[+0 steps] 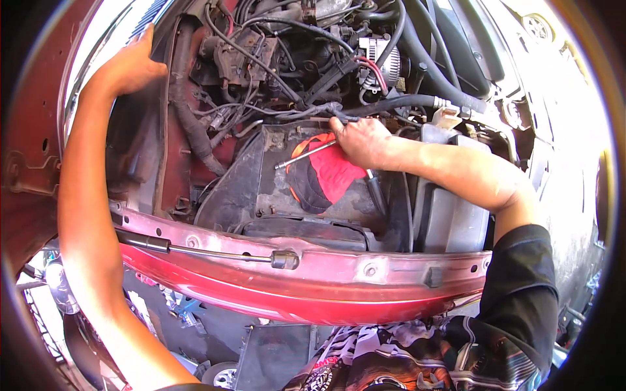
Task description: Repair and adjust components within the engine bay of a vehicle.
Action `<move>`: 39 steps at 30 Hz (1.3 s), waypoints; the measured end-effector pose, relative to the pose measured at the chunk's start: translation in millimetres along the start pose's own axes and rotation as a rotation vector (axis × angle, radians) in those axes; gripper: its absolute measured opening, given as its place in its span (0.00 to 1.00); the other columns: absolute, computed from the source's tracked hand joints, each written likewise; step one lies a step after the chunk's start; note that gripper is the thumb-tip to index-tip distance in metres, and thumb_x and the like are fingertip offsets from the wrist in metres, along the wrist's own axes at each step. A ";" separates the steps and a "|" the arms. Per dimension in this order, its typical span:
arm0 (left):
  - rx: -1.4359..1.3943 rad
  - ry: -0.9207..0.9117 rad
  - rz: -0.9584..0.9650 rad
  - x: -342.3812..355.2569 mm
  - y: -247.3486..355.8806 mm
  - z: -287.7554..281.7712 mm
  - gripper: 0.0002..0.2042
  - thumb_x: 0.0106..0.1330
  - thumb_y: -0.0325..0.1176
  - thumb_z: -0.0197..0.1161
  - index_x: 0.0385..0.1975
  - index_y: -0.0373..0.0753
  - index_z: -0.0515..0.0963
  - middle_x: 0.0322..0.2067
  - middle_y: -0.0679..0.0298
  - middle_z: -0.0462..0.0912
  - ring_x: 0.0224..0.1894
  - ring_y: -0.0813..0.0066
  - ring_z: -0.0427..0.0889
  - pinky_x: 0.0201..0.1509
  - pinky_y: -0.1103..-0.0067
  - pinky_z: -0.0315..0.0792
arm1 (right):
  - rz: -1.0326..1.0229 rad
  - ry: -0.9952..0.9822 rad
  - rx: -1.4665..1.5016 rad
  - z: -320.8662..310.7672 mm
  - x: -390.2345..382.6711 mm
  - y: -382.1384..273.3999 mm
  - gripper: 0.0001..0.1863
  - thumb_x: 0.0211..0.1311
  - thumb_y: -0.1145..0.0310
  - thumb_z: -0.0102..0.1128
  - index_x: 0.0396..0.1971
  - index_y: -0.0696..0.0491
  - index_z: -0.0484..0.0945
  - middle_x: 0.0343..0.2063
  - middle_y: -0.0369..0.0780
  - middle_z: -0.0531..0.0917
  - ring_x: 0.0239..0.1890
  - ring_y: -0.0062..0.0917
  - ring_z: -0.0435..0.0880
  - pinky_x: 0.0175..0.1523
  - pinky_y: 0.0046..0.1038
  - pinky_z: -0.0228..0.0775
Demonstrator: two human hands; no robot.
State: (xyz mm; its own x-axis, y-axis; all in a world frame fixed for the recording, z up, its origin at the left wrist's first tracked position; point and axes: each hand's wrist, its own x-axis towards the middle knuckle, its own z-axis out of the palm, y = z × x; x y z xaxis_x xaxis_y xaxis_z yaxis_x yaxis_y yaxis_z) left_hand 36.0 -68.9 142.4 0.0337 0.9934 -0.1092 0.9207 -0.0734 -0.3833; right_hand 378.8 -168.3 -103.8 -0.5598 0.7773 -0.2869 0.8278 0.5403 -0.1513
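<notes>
My right hand point(365, 142) is closed around a thin metal extension bar point(305, 156), whose socket-like end points left. Below that hand, a black-handled tool point(375, 193) slants down over the battery tray; whether it joins the bar is hidden by my hand. Beneath the bar lies a red, black and orange cloth or glove point(331, 174) on the dark tray point(274, 189). Far to the left, my left hand point(134, 65) rests at the upper side edge of the engine bay, with thumb and finger apart and nothing seen in it.
A silver alternator point(380, 64), hoses and a wiring harness point(287, 112) fill the far side. A grey plastic reservoir point(454, 215) stands right of the tray. Along the near red fender point(293, 296) lies a gas strut point(202, 252). The red raised hood point(32, 117) is at left.
</notes>
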 end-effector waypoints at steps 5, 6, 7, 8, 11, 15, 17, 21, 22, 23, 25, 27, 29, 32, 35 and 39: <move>0.044 0.160 0.050 -12.2 18.9 -10.1 0.45 0.60 0.40 0.64 0.76 0.33 0.51 0.73 0.40 0.59 0.75 0.46 0.61 0.78 0.66 0.57 | 0.157 -0.042 0.274 -7.1 3.7 2.6 0.27 0.59 0.70 0.60 0.58 0.64 0.70 0.43 0.55 0.87 0.50 0.48 0.87 0.53 0.45 0.81; 0.040 0.211 0.083 -16.8 28.7 -10.2 0.44 0.59 0.39 0.64 0.76 0.34 0.53 0.73 0.41 0.60 0.75 0.47 0.61 0.79 0.67 0.56 | 0.161 -0.071 0.286 -9.1 5.2 2.3 0.29 0.58 0.69 0.62 0.60 0.63 0.69 0.47 0.56 0.85 0.52 0.49 0.86 0.56 0.45 0.79; 0.045 0.261 0.113 -21.4 40.3 -10.8 0.43 0.58 0.38 0.64 0.76 0.36 0.55 0.73 0.43 0.62 0.75 0.48 0.61 0.79 0.67 0.56 | 0.134 -0.091 0.301 -11.4 6.4 2.4 0.31 0.58 0.69 0.63 0.61 0.64 0.67 0.47 0.56 0.85 0.52 0.50 0.86 0.56 0.46 0.79; 0.020 0.371 0.216 -25.3 55.5 -8.4 0.37 0.59 0.36 0.62 0.72 0.37 0.63 0.70 0.48 0.67 0.73 0.51 0.66 0.78 0.67 0.58 | 0.110 -0.058 0.340 -13.0 7.2 1.7 0.31 0.58 0.68 0.64 0.60 0.64 0.68 0.47 0.56 0.85 0.52 0.50 0.86 0.56 0.47 0.79; -0.268 0.360 0.588 -38.0 103.9 5.5 0.33 0.61 0.35 0.62 0.69 0.34 0.67 0.65 0.46 0.73 0.68 0.50 0.71 0.75 0.66 0.62 | 0.072 0.017 0.455 -17.5 7.5 -0.7 0.30 0.56 0.65 0.67 0.55 0.64 0.69 0.46 0.57 0.85 0.51 0.51 0.85 0.56 0.48 0.79; -0.567 -0.391 0.550 -57.8 146.3 40.8 0.39 0.63 0.41 0.68 0.72 0.32 0.62 0.65 0.41 0.72 0.68 0.51 0.72 0.73 0.67 0.64 | 0.072 0.206 0.690 -28.0 10.7 1.8 0.30 0.49 0.57 0.72 0.48 0.61 0.74 0.44 0.56 0.85 0.49 0.51 0.86 0.55 0.46 0.79; -0.652 -0.534 0.461 -59.3 153.9 50.6 0.41 0.63 0.42 0.70 0.74 0.33 0.59 0.63 0.46 0.75 0.65 0.55 0.75 0.71 0.69 0.65 | -0.034 0.359 0.840 -36.0 13.4 8.5 0.27 0.46 0.56 0.74 0.41 0.60 0.80 0.37 0.53 0.87 0.44 0.45 0.88 0.51 0.40 0.80; -1.129 -0.794 0.262 -58.7 171.8 53.2 0.27 0.70 0.41 0.65 0.65 0.36 0.70 0.42 0.60 0.85 0.43 0.75 0.84 0.51 0.77 0.76 | -0.081 0.253 1.316 -48.7 16.1 29.0 0.19 0.48 0.61 0.72 0.35 0.60 0.83 0.23 0.37 0.83 0.27 0.18 0.82 0.33 0.24 0.74; -1.182 -0.835 0.253 -59.3 176.2 50.3 0.24 0.71 0.42 0.63 0.62 0.37 0.72 0.34 0.64 0.82 0.34 0.79 0.81 0.40 0.81 0.74 | -0.061 0.232 1.344 -49.2 17.7 31.1 0.17 0.50 0.63 0.71 0.35 0.60 0.82 0.23 0.36 0.82 0.26 0.17 0.80 0.30 0.22 0.71; -1.267 -0.888 0.301 -59.5 180.6 46.6 0.20 0.73 0.42 0.62 0.59 0.38 0.75 0.26 0.69 0.80 0.24 0.83 0.78 0.29 0.85 0.71 | -0.083 0.264 1.403 -49.7 18.2 34.5 0.16 0.51 0.64 0.70 0.36 0.59 0.81 0.23 0.35 0.81 0.24 0.15 0.77 0.28 0.21 0.68; -1.146 -0.787 0.287 -55.8 185.8 36.5 0.17 0.73 0.43 0.62 0.53 0.39 0.78 0.21 0.72 0.75 0.19 0.87 0.72 0.23 0.87 0.65 | -0.124 0.161 1.599 -48.7 19.7 37.5 0.15 0.53 0.67 0.68 0.38 0.59 0.80 0.26 0.35 0.80 0.22 0.15 0.74 0.26 0.21 0.65; -1.109 -0.696 0.295 -54.8 182.1 25.6 0.14 0.73 0.43 0.62 0.47 0.39 0.81 0.18 0.76 0.70 0.16 0.91 0.66 0.19 0.88 0.60 | -0.256 0.119 1.601 -47.1 18.7 36.2 0.16 0.60 0.60 0.66 0.43 0.54 0.80 0.31 0.34 0.80 0.29 0.14 0.75 0.32 0.22 0.66; -1.132 -0.694 0.366 -47.8 173.1 14.6 0.14 0.72 0.42 0.64 0.48 0.39 0.81 0.17 0.77 0.69 0.15 0.91 0.65 0.18 0.89 0.59 | -0.285 0.042 1.561 -49.5 16.7 35.6 0.18 0.64 0.54 0.64 0.45 0.51 0.81 0.33 0.33 0.80 0.34 0.13 0.76 0.36 0.22 0.67; -1.204 -0.732 0.456 -44.2 152.9 2.8 0.15 0.72 0.41 0.65 0.49 0.38 0.81 0.17 0.77 0.69 0.15 0.91 0.65 0.19 0.90 0.60 | -0.439 -0.153 1.665 -56.9 7.9 34.5 0.25 0.73 0.42 0.53 0.50 0.48 0.80 0.35 0.31 0.82 0.40 0.15 0.79 0.40 0.22 0.68; -1.131 -0.716 0.483 -42.6 137.3 -8.2 0.17 0.71 0.41 0.65 0.52 0.36 0.80 0.20 0.77 0.71 0.18 0.92 0.68 0.21 0.89 0.63 | -0.568 -0.353 1.918 -66.9 -2.1 33.9 0.36 0.76 0.33 0.38 0.51 0.53 0.79 0.33 0.35 0.82 0.37 0.20 0.81 0.43 0.27 0.74; -0.985 -0.641 0.526 -45.5 136.6 -11.5 0.18 0.71 0.41 0.65 0.54 0.35 0.80 0.22 0.77 0.72 0.20 0.91 0.68 0.23 0.89 0.64 | -0.615 -0.375 1.977 -74.7 -6.6 27.0 0.38 0.77 0.33 0.34 0.45 0.56 0.77 0.24 0.31 0.73 0.22 0.17 0.70 0.31 0.23 0.71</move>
State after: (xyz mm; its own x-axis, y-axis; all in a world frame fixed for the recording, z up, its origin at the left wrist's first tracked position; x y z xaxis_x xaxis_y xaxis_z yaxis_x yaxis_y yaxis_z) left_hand 164.7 -123.1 105.6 0.5388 0.6256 -0.5643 0.7606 -0.0733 0.6450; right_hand 402.1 -134.7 -35.3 -0.8881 0.4515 0.0866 -0.3473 -0.5353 -0.7700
